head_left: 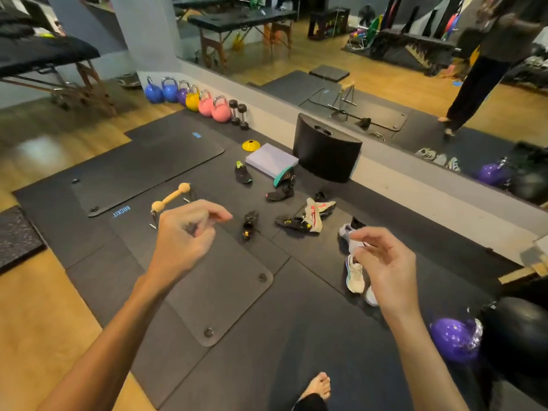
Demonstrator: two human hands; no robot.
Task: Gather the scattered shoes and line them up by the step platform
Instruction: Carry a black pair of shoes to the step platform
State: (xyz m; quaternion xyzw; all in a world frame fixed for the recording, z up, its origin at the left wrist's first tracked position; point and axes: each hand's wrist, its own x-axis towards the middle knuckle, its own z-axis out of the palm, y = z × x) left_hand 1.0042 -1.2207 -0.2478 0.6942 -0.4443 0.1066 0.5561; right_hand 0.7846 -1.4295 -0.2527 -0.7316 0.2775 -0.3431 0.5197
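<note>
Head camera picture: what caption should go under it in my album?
Two empty hands, left hand and right hand, reach toward shoes scattered on dark gym mats.

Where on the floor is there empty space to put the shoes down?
Bare mat lies left of the lavender step platform, between the yellow cone and the wooden-handled bar. The mat below both hands is free too. It's crowded in the middle, where black shoes and a white-pink shoe bunch together.

A row of kettlebells (189, 97) lines the wall mirror (370, 48), blue at its far end and pink nearest two black dumbbells (239, 114). Near the dumbbells lies a yellow cone (251, 145). A wooden parallette (170, 200) stands well apart from the mirror.
</note>
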